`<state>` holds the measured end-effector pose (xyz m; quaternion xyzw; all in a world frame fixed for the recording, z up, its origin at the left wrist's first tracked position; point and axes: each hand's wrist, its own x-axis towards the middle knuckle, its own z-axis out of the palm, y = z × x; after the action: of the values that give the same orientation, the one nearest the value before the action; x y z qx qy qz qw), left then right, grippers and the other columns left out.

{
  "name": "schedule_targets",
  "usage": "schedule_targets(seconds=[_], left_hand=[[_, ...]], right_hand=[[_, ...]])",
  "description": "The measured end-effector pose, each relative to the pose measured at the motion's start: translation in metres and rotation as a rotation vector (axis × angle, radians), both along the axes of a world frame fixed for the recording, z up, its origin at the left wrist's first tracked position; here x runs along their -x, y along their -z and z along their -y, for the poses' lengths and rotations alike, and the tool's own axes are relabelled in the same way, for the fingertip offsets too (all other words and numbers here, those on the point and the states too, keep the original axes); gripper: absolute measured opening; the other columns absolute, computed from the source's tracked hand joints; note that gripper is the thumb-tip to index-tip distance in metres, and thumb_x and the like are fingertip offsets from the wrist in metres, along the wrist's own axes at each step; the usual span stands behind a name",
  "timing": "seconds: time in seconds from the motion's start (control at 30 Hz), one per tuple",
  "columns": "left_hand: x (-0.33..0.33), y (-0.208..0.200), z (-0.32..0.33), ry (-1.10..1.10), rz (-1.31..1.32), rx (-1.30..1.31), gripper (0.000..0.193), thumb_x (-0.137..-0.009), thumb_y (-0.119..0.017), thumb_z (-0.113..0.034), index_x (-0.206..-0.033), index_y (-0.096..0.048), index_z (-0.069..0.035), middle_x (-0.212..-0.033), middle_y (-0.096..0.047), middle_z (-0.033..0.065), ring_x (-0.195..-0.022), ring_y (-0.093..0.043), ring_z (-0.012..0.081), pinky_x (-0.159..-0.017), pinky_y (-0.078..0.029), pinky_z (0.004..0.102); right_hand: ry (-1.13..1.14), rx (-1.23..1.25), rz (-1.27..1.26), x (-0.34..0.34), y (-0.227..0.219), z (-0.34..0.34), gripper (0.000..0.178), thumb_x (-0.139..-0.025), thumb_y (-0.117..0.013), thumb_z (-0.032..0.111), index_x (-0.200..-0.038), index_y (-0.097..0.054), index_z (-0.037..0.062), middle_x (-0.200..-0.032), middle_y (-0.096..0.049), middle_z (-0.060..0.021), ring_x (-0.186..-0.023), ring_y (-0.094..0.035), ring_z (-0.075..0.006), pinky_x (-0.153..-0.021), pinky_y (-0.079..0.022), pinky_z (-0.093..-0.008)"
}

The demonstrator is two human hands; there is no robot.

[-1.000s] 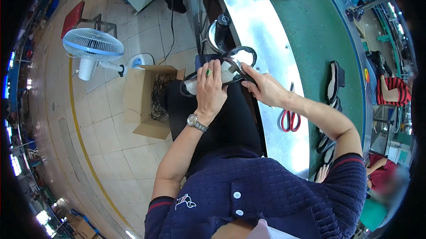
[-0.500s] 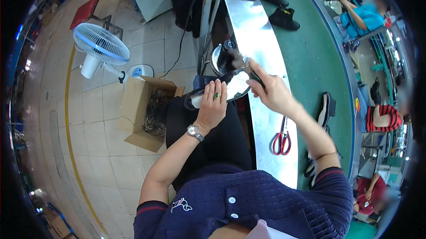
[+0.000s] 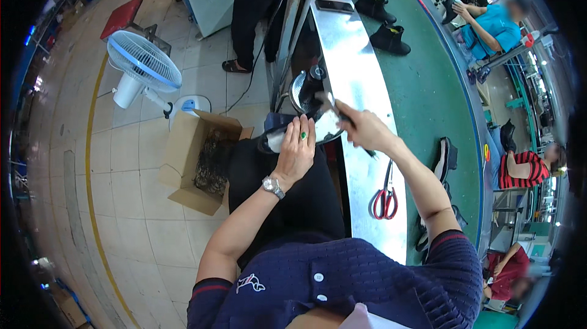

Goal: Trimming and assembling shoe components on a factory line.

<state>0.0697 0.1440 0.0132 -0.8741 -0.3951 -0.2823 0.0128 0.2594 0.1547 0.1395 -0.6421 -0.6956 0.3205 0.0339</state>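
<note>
Across my lap at the bench's edge lies a shoe (image 3: 328,125) with its pale underside up and a dark upper around it. My left hand (image 3: 296,152) lies over the shoe with its fingers together and holds it steady; the thumb is hidden. A green-stoned ring and a metal watch are on this hand and wrist. My right hand (image 3: 367,130) is closed around the dark handle of a hammer (image 3: 328,100). Its metal head is above the far side of the shoe; I cannot tell whether they touch. Red-handled scissors (image 3: 385,203) rest on the metal bench near my right forearm.
The metal bench top (image 3: 361,78) carries a phone (image 3: 334,6). Black shoes (image 3: 390,39) stand on the green belt (image 3: 428,78) beyond. A cardboard box (image 3: 183,152) with dark tangled material and a fan (image 3: 145,63) are at left. Other people sit at right; one stands ahead.
My right hand has moved slightly down, and the hammer, blurred before, shows more sharply. My left hand stays on the shoe. The view has shifted a little, showing more of the standing person.
</note>
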Motion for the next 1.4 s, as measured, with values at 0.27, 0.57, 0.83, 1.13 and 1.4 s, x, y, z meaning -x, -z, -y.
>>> schedule_targets(seconds=[0.27, 0.57, 0.83, 1.13, 1.4], left_hand=[[0.001, 0.001, 0.001, -0.035, -0.074, -0.016, 0.065, -0.077, -0.066, -0.013, -0.133, -0.043, 0.011, -0.130, -0.050, 0.0294, -0.122, -0.050, 0.0404, -0.107, -0.036, 0.0455], [0.010, -0.055, -0.015, 0.040, 0.056, 0.514, 0.056, -0.073, -0.074, -0.018, -0.123, -0.058, 0.000, -0.123, -0.060, 0.0211, -0.117, -0.054, 0.0345, -0.101, -0.041, 0.0433], [0.030, -0.043, -0.060, 0.083, 0.275, 0.715, 0.038, -0.083, -0.068, -0.013, -0.119, -0.061, -0.002, -0.100, -0.069, 0.0201, -0.092, -0.068, 0.0300, -0.080, -0.053, 0.0360], [0.057, -0.041, -0.077, 0.328, 0.343, 0.891, 0.027, -0.077, -0.072, -0.008, -0.100, -0.070, 0.004, -0.111, -0.068, 0.0167, -0.097, -0.067, 0.0283, -0.088, -0.052, 0.0327], [0.055, -0.041, -0.066, 0.280, 0.362, 0.765, 0.033, -0.083, -0.066, -0.011, -0.114, -0.058, 0.001, -0.111, -0.063, 0.0175, -0.097, -0.067, 0.0315, -0.086, -0.052, 0.0326]], right_hand=[[0.027, 0.093, 0.064, 0.005, -0.003, -0.004, 0.055, -0.094, -0.054, 0.018, -0.145, -0.033, 0.0097, -0.072, -0.066, -0.0190, -0.056, -0.067, -0.0258, -0.064, -0.053, -0.0409], [0.120, 0.117, 0.052, -0.008, 0.005, 0.011, 0.052, -0.097, -0.053, 0.021, -0.142, -0.033, 0.0062, -0.068, -0.065, -0.0131, -0.057, -0.065, -0.0240, -0.064, -0.052, -0.0357], [0.226, 0.653, -0.669, 0.009, 0.000, 0.031, 0.057, -0.100, -0.049, 0.018, -0.149, -0.022, 0.0052, -0.110, -0.066, -0.0144, -0.101, -0.066, -0.0219, -0.091, -0.053, -0.0329], [0.230, 0.682, -0.711, 0.014, 0.002, 0.031, 0.053, -0.100, -0.050, 0.020, -0.147, -0.029, 0.0091, -0.105, -0.067, -0.0139, -0.099, -0.067, -0.0225, -0.089, -0.055, -0.0328], [0.284, 0.675, -0.763, 0.024, 0.016, 0.029, 0.051, -0.100, -0.049, 0.020, -0.146, -0.029, 0.0079, -0.094, -0.065, -0.0103, -0.086, -0.067, -0.0192, -0.078, -0.057, -0.0308]])
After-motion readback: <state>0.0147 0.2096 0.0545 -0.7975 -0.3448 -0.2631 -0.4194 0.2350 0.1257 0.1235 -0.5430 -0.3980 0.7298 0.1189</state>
